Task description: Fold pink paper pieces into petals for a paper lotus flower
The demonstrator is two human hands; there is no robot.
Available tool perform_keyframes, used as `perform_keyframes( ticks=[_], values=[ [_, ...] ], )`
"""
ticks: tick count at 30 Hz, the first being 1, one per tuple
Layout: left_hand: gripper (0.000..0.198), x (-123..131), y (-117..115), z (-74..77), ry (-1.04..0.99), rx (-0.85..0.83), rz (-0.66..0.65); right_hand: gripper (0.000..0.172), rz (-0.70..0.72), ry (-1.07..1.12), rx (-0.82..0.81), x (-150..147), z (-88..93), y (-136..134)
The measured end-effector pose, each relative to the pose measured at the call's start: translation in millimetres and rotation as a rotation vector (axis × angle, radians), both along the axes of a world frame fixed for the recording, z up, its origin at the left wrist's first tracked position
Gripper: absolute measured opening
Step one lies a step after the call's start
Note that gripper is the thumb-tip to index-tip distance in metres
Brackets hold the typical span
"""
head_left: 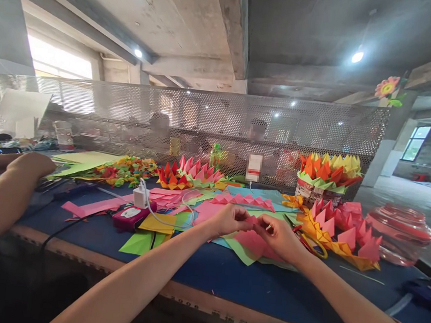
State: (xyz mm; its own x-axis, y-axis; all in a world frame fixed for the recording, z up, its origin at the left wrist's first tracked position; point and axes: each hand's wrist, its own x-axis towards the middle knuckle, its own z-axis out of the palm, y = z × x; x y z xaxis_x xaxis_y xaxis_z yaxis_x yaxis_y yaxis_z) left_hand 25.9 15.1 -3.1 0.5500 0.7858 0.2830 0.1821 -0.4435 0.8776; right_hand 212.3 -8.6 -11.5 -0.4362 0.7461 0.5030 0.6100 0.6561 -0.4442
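Note:
Between the fingertips of my left hand (pixel 229 220) and my right hand (pixel 277 235) is a small pink folded paper piece (pixel 248 221). Both hands are closed in a pinch on it, above the table. Beneath them lie pink, green and blue paper sheets (pixel 243 251). Just behind is a row of pink folded paper points (pixel 244 200). Beside my right hand are scissors with yellow handles (pixel 316 246), partly under the wrist. Pink and orange folded paper petals (pixel 346 232) stand to the right of them.
Another person's arm (pixel 0 195) reaches in from the left. A purple power socket (pixel 131 218) with a white charger (pixel 141 196) and cables sits left of my hands. A clear jar (pixel 398 234) and a layered paper flower (pixel 327 176) stand right. A perforated metal screen (pixel 205 109) runs behind.

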Motion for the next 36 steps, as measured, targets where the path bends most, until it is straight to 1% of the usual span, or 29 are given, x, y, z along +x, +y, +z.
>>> perform_keyframes(
  ticks=[6,12,20,30,36],
  values=[
    [0.036,1.3,-1.0,0.1,0.005,-0.038,-0.005,0.027,0.077,0.024,-0.040,0.6,2.9,-2.1],
    [0.035,0.9,-3.5,3.2,0.020,0.024,0.021,0.027,0.050,0.027,-0.040,1.4,1.8,-0.4],
    [0.036,0.9,-2.2,1.5,-0.044,0.029,-0.015,0.025,0.027,0.047,-0.013,0.4,4.2,-1.4],
    [0.033,2.8,-1.0,1.2,-0.022,-0.017,0.012,0.025,0.091,0.069,-0.057,-3.1,4.1,-4.7],
    [0.029,5.2,-4.2,1.6,-0.012,-0.021,0.014,0.022,0.093,0.061,-0.037,-4.4,7.3,-6.1]
  ],
)
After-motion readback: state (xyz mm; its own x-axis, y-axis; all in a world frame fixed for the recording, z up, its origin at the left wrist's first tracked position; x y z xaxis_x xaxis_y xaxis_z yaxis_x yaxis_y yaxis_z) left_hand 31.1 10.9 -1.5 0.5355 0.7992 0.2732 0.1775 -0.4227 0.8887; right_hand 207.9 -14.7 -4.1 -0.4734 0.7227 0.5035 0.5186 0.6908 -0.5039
